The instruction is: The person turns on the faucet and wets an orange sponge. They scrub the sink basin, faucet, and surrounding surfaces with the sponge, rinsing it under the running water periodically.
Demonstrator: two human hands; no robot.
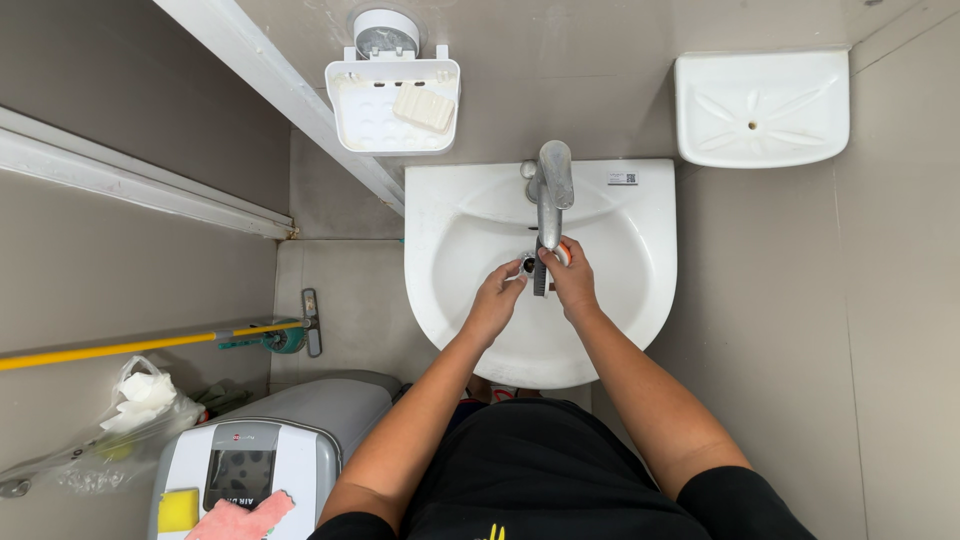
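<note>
The right hand (574, 285) closes its fingers around a small dark brush with an orange-white handle (545, 270). The brush's long axis runs away from the person, under the grey metal tap (552, 190). The left hand (495, 300) is just beside it, its curled fingertips touching the round metal drain (527, 264) of the white ceramic basin (640, 290).

A white soap dish (392, 105) on the wall holds a pale bar of soap (424, 108). A second white dish (762, 108) hangs to its right. A yellow-handled mop (150, 343) lies on the floor. A yellow sponge (178, 511) and pink cloth (245, 518) sit on a grey machine (300, 425), beside a plastic bag (110, 430).
</note>
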